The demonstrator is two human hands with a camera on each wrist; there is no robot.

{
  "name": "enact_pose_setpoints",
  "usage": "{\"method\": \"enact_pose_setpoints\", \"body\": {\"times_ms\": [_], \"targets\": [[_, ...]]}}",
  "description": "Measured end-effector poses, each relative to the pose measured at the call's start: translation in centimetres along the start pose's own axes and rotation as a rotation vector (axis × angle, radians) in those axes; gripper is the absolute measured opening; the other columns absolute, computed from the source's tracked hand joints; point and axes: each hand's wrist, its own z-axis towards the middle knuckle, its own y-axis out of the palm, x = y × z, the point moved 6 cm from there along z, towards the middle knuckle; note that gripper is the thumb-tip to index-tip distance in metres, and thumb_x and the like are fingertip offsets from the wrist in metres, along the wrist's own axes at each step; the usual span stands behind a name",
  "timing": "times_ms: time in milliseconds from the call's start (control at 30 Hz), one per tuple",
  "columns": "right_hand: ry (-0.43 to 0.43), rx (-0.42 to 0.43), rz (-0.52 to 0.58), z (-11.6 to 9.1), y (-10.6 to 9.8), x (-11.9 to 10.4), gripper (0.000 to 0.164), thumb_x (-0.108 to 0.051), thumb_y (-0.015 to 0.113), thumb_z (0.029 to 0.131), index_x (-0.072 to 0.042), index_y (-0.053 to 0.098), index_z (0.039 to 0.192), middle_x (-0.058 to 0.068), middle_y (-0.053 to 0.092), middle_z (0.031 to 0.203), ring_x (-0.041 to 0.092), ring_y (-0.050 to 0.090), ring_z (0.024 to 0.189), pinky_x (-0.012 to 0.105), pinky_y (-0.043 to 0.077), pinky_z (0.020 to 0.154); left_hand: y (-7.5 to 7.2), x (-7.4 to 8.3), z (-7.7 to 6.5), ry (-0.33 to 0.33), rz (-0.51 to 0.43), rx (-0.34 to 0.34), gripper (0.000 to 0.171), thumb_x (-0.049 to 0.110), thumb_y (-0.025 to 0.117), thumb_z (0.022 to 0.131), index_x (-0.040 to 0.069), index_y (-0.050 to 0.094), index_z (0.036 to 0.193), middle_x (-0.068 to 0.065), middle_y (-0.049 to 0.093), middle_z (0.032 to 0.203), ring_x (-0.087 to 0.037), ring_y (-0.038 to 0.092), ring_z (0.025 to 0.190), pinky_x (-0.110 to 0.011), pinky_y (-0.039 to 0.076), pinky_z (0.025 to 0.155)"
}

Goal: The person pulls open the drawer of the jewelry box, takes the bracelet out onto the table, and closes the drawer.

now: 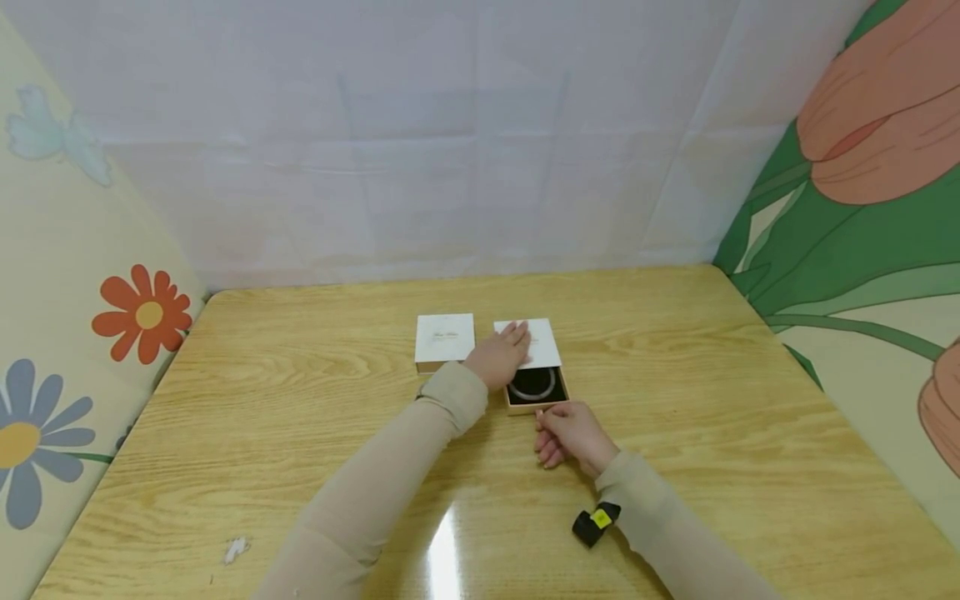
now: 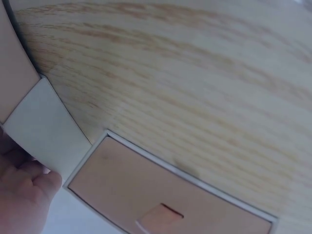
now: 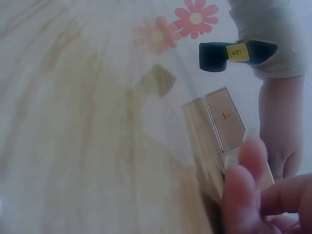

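Two flat white drawer boxes lie side by side. The right-hand box's white sleeve [image 1: 546, 333] is under my left hand [image 1: 498, 357], whose fingers lie extended across its top. In the left wrist view, the thumb [image 2: 46, 187] touches the sleeve's edge. Its peach-sided drawer [image 1: 538, 408] is partly pulled out, showing a silvery bangle [image 1: 551, 388] on black lining. My right hand [image 1: 573, 435] pinches at the drawer's front edge; the small pull there is mostly covered by the fingertips. The left-hand box [image 1: 445, 337] is closed, with a peach pull tab [image 2: 161, 219] on its front.
Both boxes stand on a wood-grain table [image 1: 300, 417]. A white cloth [image 1: 450, 167] hangs behind it, and floral panels flank both sides. Black straps with yellow labels are on my wrists, one [image 1: 597, 521] on the right. A pale worn patch [image 1: 236, 548] marks the tabletop.
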Motion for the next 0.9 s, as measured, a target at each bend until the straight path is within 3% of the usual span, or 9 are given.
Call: {"method": "enact_pose_setpoints", "body": {"times_ms": [900], "targets": [[0.02,0.002,0.01,-0.39,0.0,0.44,0.023,-0.006,0.045,0.1,0.009,0.057,0.087,0.006,0.06,0.06,0.011,0.057,0.045,0.025,0.053,0.043,0.16,-0.04,0.16,0.008,0.004,0.017,0.053,0.028,0.033,0.107,-0.001,0.028,0.151,-0.014,0.018,0.159,-0.027,0.015,0.146,-0.041,0.021,0.117]]}}
